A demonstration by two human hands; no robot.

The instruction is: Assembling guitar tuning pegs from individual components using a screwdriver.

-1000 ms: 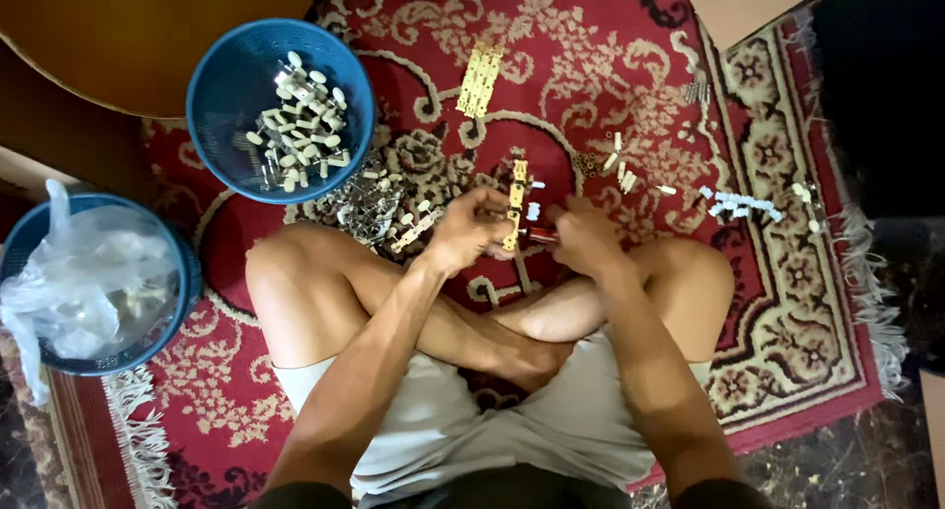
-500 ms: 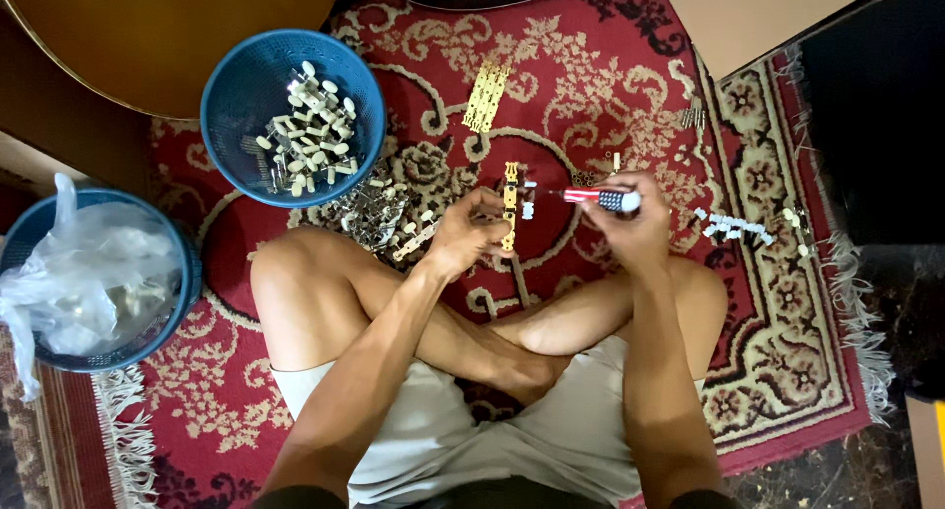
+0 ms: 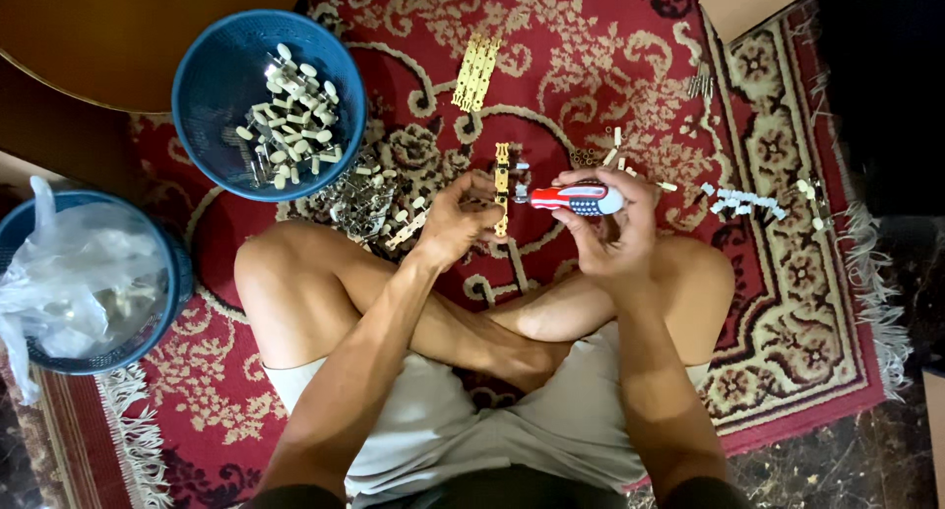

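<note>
Two hands: left hand (image 3: 455,223) grips brass strip (image 3: 502,189) (upright), right hand (image 3: 615,235) screwdriver (image 3: 574,198)

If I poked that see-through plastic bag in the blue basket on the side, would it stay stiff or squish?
It would probably squish: the plastic bag looks thin and crumpled, with a loose end sticking up over the blue basket rim. It is likely light, though small pale pieces seem to sit inside, which may weigh it down. It may also feel a bit slippery, since it shines.

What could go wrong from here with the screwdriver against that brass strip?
The screwdriver in the right hand works sideways at the gold strip, pinched only by the left hand; a slip could jab the fingers. Small loose parts lie on the patterned rug; a dropped screw could vanish there.
</note>
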